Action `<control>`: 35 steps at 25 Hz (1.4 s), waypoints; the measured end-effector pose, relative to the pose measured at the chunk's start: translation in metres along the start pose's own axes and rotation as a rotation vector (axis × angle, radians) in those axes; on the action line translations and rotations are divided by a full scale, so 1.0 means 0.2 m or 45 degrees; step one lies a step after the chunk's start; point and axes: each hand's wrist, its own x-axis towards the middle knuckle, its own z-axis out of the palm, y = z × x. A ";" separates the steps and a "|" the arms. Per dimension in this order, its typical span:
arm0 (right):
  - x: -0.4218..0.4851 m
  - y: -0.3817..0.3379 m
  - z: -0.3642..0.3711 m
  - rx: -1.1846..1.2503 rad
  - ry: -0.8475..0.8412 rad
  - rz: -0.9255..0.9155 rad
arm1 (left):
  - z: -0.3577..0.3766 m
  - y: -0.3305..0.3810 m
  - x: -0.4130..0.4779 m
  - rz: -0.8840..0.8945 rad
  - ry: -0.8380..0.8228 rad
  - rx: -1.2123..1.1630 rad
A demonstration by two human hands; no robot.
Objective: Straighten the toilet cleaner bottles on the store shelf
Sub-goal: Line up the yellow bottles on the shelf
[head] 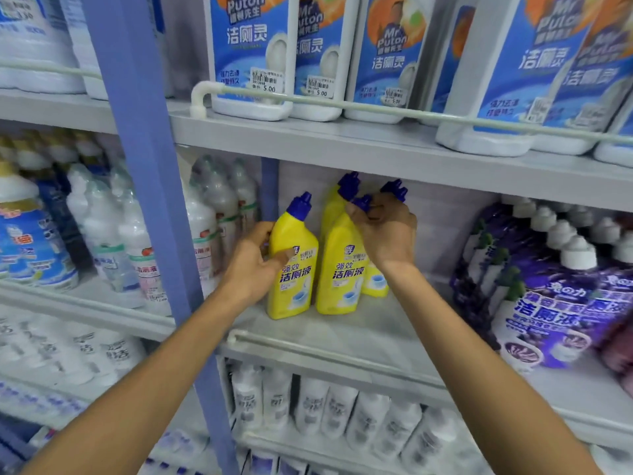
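Bottles: four yellow toilet cleaner bottles with dark blue caps, grouped on the middle shelf (pixel 359 334), set back from its front rail (pixel 308 351).
Left bottle (pixel 293 269): front row, upright, label facing out, standing just beside the blue post (pixel 150 200).
Middle bottle (pixel 342 265): front row, close beside the left one, label also forward.
Rear bottles: one behind the pair, only shoulder and cap (pixel 348 185) showing; another to the right, mostly hidden by the wrist.
Left hand (pixel 255 260): wrapped around the left bottle's body, thumb across the label, fingers behind.
Right hand (pixel 383 231): closed on the necks near the caps; grips the middle bottle's cap for certain, contact with the right rear cap (pixel 394 189) unclear.
Step in hand: judged mid-alignment, squaring the yellow group and turning labels forward.
Next move: likely calls for drawing the rear right bottle level with the row, keeping bases flat.
Neighbours: purple bottles (pixel 534 303) well apart to the right; clear ones (pixel 219 214) behind the post.
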 end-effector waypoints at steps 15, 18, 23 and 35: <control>-0.08 0.37 -0.30 -0.246 -0.250 -0.014 | 0.28 -0.10 0.23 0.002 -0.227 -0.027; -0.05 0.41 -0.25 -0.294 -0.211 -0.060 | 0.26 -0.10 0.26 -0.007 -0.265 -0.066; -0.06 0.46 -0.26 -0.233 -0.182 -0.064 | 0.23 -0.13 0.32 0.043 -0.322 -0.066; -0.05 0.52 -0.15 -0.234 -0.193 -0.067 | 0.32 -0.22 0.30 0.109 -0.141 -0.016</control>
